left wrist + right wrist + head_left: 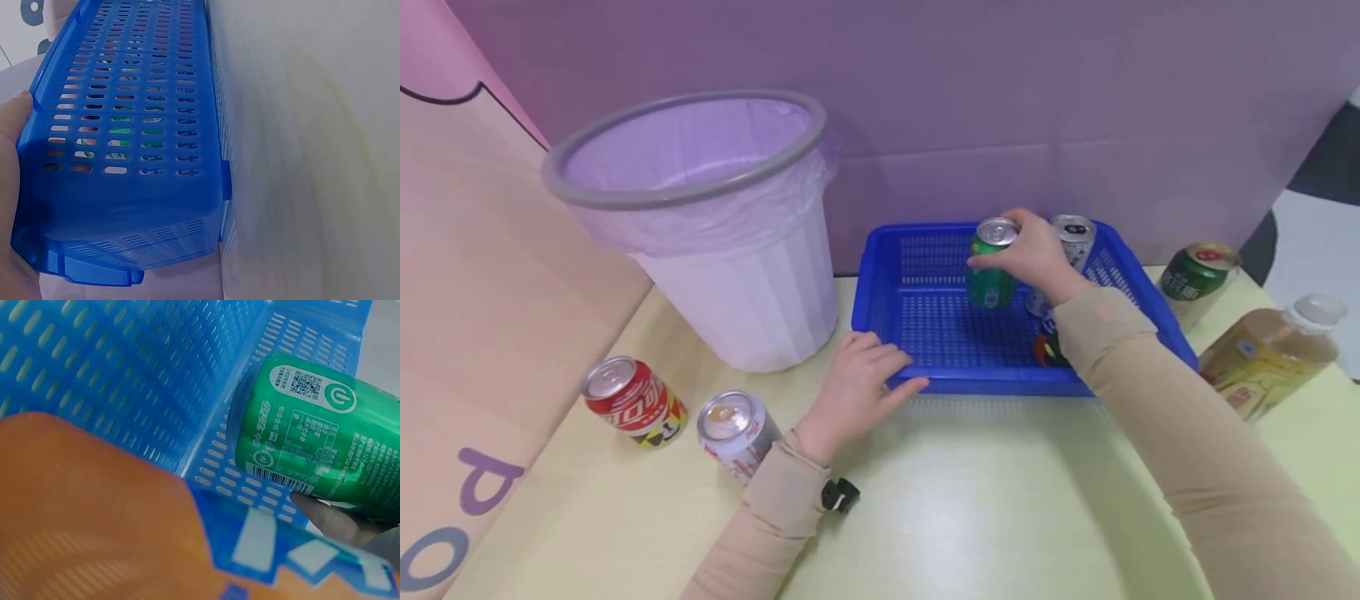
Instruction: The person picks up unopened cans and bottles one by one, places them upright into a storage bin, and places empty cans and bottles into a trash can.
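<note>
Green can in basket: level hold, steady rim, watch the neighbours

Right hand [1041,258] grips the green can [988,287] near its top, thumb on one side, fingers across the other. Can is roughly upright inside the blue basket [985,385], just beside the silver can [1077,248]. Can't tell if its base touches the basket floor. Left hand [857,387] holds the basket's near-left corner, fingers bent over the rim.

Doing it well, my read: high grip is good, as the lower body is free and the base can meet or leave the floor flat. Best to move the can straight up or down, no sideways swing; the silver can looks easy to knock. Forearm passes over the dark can with orange marks [1047,348], so a raised wrist seems wise. Left hand should only steady the rim; a hard push could slide the basket on the tabletop [962,500]. Light squeeze is probably enough; thin walls may dent.
</note>
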A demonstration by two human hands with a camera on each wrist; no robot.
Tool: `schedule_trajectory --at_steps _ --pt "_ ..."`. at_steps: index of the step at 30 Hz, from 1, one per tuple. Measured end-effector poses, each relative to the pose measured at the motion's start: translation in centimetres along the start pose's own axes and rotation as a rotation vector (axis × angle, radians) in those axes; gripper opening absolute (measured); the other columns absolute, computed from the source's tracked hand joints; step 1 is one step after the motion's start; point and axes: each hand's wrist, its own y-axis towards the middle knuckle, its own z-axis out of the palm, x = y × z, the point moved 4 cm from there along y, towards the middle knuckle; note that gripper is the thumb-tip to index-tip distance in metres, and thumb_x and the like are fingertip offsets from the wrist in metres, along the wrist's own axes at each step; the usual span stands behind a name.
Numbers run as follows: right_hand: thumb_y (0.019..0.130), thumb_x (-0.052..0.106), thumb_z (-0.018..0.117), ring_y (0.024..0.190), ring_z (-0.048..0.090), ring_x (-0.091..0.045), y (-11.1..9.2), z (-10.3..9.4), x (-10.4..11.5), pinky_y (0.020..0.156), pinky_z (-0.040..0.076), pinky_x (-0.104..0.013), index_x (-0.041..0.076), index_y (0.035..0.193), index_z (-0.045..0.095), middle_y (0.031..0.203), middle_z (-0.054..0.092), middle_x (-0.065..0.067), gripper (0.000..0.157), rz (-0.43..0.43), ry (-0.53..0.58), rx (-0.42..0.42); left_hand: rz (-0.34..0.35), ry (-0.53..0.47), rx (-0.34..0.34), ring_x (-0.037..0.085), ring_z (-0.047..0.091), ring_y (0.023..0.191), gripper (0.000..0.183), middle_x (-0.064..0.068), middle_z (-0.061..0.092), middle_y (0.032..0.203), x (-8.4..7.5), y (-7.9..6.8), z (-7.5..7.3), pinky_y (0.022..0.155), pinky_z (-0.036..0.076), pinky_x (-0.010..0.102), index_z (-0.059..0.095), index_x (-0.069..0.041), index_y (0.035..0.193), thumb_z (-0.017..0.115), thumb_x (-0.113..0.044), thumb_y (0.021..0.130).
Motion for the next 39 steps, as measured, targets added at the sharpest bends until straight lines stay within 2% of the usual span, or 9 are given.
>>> schedule_trajectory --at_steps 7,20,26,31,39 --pt "0.074 0.024 0.079 0.11 0.054 -0.039 0.11 0.13 -0.3 0.093 0.044 -0.05 -0.006 0.131 0.042 0.123 0.054 -0.026 0.074 0.002 -0.024 0.02 0.01 0.005 -0.016 0.014 0.051 0.07 0.027 -0.003 0.071 0.079 0.02 -0.05 -0.03 0.076 0.038 0.032 0.071 -0.014 0.085 0.067 -0.041 0.083" --pt "0.072 0.029 0.08 0.102 0.057 -0.039 0.28 0.5 -0.6 0.086 0.046 -0.05 -0.007 0.128 0.045 0.117 0.057 -0.027 0.075 -0.018 -0.172 0.063 0.01 0.014 -0.008 0.014 0.052 0.072 0.028 -0.003 0.071 0.081 0.02 0.02 0.03 0.078 0.038 0.032 0.071 -0.014 0.086 0.066 -0.042 0.083" --pt "0.074 0.035 0.078 0.099 0.059 -0.039 0.07 0.77 -0.36 0.083 0.047 -0.049 -0.006 0.129 0.045 0.116 0.058 -0.027 0.077 -0.011 -0.257 0.062 0.01 0.009 -0.013 0.014 0.051 0.071 0.028 -0.003 0.071 0.08 0.05 -0.08 0.0 0.076 0.038 0.032 0.071 -0.014 0.085 0.066 -0.041 0.083" --pt "0.074 0.037 0.078 0.093 0.061 -0.038 -0.12 0.88 -0.35 0.079 0.049 -0.048 -0.007 0.123 0.049 0.11 0.061 -0.026 0.072 -0.011 -0.289 0.054 0.008 0.003 -0.007 0.013 0.051 0.071 0.027 -0.004 0.071 0.08 -0.03 -0.08 -0.03 0.076 0.038 0.031 0.071 -0.014 0.085 0.066 -0.041 0.084" --pt "0.073 0.036 0.078 0.099 0.059 -0.039 0.11 0.96 -0.53 0.084 0.047 -0.05 -0.009 0.124 0.047 0.113 0.059 -0.027 0.074 -0.015 -0.307 0.068 0.003 -0.001 -0.004 0.013 0.051 0.071 0.027 -0.003 0.071 0.08 -0.03 -0.02 -0.07 0.075 0.038 0.031 0.071 -0.014 0.085 0.068 -0.04 0.083"
